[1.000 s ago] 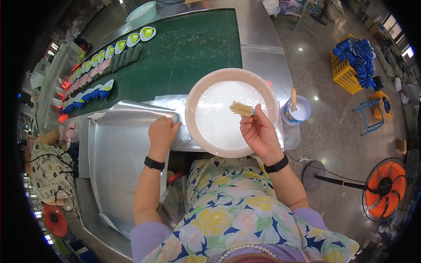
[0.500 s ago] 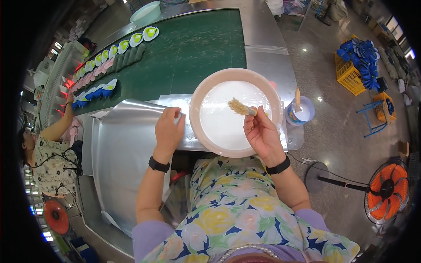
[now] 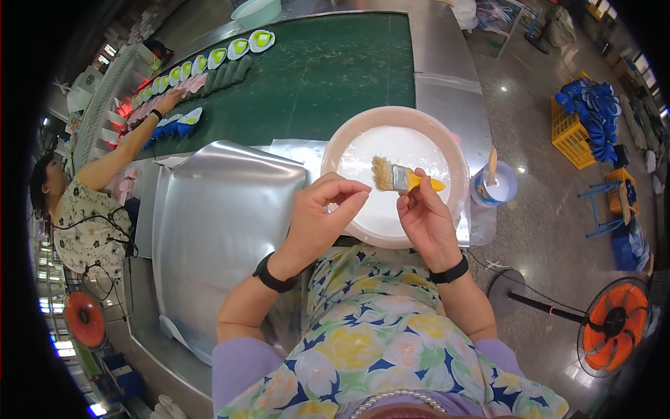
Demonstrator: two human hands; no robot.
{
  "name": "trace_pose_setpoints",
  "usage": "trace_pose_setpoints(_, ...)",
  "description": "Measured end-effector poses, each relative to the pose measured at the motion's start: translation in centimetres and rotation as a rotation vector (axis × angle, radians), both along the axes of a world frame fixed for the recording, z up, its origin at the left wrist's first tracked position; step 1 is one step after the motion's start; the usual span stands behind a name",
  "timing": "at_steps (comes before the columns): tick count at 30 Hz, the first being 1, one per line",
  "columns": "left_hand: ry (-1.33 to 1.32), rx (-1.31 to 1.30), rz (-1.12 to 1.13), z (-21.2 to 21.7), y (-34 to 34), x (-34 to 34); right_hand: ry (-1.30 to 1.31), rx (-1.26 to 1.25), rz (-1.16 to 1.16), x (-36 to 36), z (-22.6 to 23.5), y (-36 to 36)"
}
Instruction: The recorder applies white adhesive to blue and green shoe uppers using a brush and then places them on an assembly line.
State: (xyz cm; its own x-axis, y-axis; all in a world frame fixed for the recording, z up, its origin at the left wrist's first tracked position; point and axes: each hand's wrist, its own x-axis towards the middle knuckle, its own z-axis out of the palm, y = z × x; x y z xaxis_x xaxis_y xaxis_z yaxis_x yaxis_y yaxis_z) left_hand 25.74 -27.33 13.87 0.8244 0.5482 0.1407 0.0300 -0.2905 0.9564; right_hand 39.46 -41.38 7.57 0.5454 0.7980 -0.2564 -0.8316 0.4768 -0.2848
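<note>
My right hand (image 3: 427, 220) grips a paintbrush (image 3: 400, 178) by its yellow handle. Its pale bristles point left, over a pink basin (image 3: 336, 150) of white liquid. Close to the bristle tips, thumb and forefinger of my left hand (image 3: 319, 215) are pinched together. Whatever may be between them is too small to make out. To the right of the basin stands a small tub (image 3: 504, 187) with white contents, and another brush (image 3: 492, 166) leans in it, handle up.
A bent metal sheet (image 3: 223, 223) covers the left side of the table. Beyond lies a green conveyor belt (image 3: 328, 77) with rows of shoe-like pieces (image 3: 218, 57); a co-worker (image 3: 94, 209) reaches over it. On the right are a floor fan (image 3: 614, 321) and a yellow crate (image 3: 572, 136).
My left hand has moved right, toward the bristles, and its fingers have closed into a pinch. The brush has turned to show its yellow handle. The co-worker's arm has reached farther over the belt.
</note>
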Motion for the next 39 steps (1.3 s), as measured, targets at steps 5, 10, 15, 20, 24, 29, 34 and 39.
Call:
trace_pose_setpoints(5, -0.012, -0.067, 0.034, -0.5, 0.3, 0.0, -0.038, -0.008, 0.007, -0.3, 0.5, 0.0)
trace_pose_setpoints(10, -0.018, -0.151, 0.024, -0.7, 0.5, 0.1, -0.093, -0.023, 0.010, -0.4, 0.7, 0.1)
trace_pose_setpoints(15, 0.021, -0.109, -0.001, -0.7, 1.0, 0.1, -0.139, -0.009, 0.020, -0.2, 0.1, 0.2)
trace_pose_setpoints(20, 0.055, -0.044, -0.004, -1.0, 1.2, 0.1, -0.175, -0.002, 0.024, -0.1, -0.1, 0.2)
trace_pose_setpoints(24, 0.059, 0.060, 0.064, -1.2, 1.2, 0.4, -0.207, -0.026, 0.006, -0.3, -0.3, 0.3)
trace_pose_setpoints(29, 0.048, 0.215, 0.127, -1.6, 1.4, 0.8, -0.182, -0.033, -0.025, -0.7, -0.6, 0.7)
trace_pose_setpoints(34, 0.092, -0.277, 0.175, -2.9, 2.3, 0.7, -0.261, -0.008, -0.048, -1.2, -0.7, 0.9)
trace_pose_setpoints(39, 0.008, -0.005, 0.420, -4.1, 6.9, -0.8, -0.172, -0.035, -0.277, 2.4, -1.2, -1.3)
